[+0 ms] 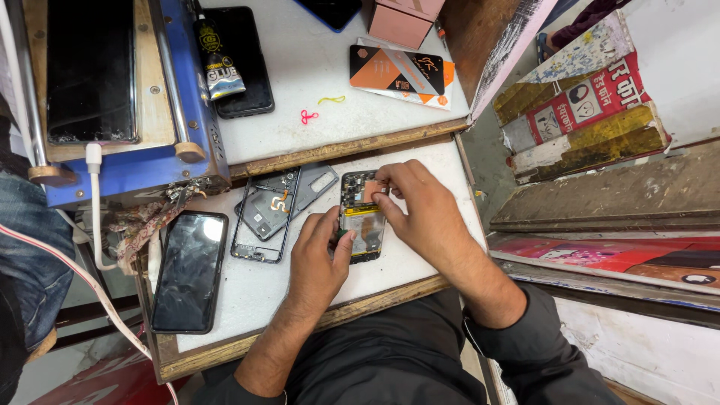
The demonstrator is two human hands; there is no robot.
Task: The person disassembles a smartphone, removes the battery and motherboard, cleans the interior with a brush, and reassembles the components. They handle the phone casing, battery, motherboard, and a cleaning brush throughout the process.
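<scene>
An opened phone body (pixel 361 222) with its insides bare and a yellow strip across the middle lies on the white work board (pixel 247 289). My left hand (pixel 319 259) steadies its lower left edge, thumb pressed against the side. My right hand (pixel 420 206) reaches over the top end, fingertips pinching at a small part near the upper corner. What sits between those fingertips is too small to make out.
A phone frame (pixel 264 217) and a grey back cover (pixel 311 184) lie left of the opened phone. A black phone (pixel 189 271) rests further left. Behind are a blue machine (pixel 112 90), a glue tube (pixel 217 64), another dark phone (pixel 247 67) and an orange packet (pixel 401 73).
</scene>
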